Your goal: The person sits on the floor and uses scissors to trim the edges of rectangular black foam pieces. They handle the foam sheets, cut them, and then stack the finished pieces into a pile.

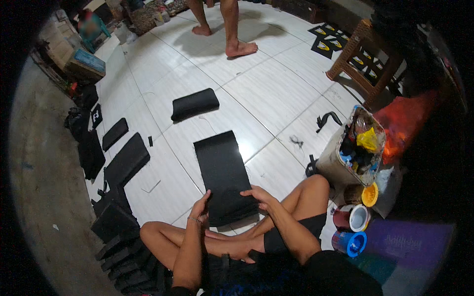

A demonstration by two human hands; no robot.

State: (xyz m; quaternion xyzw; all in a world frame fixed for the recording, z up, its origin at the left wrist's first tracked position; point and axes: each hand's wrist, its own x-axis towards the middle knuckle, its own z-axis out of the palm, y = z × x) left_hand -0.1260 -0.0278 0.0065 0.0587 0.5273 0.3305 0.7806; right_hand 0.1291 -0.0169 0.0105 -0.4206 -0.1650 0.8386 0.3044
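Observation:
A black rectangular piece of fabric [221, 177] with frayed edges lies between my hands, over my crossed legs and the tile floor. My left hand [200, 206] grips its left edge, near the lower corner. At the opposite edge my right hand [258, 196] pinches the cloth, thumb on top. How many layers the piece has, I cannot tell. Beyond it rests a folded black fabric bundle [195, 104]. Stacks of black fabric pieces [118, 224] lie beside my left knee.
More black pieces [127, 157] line the left floor edge. To the right stand a scrap-filled bin [340, 157], several small tubs [349, 242] and a brown plastic stool [351, 64]. Printed black pieces [323, 44] lie near it. Another person's bare feet [241, 49] are ahead.

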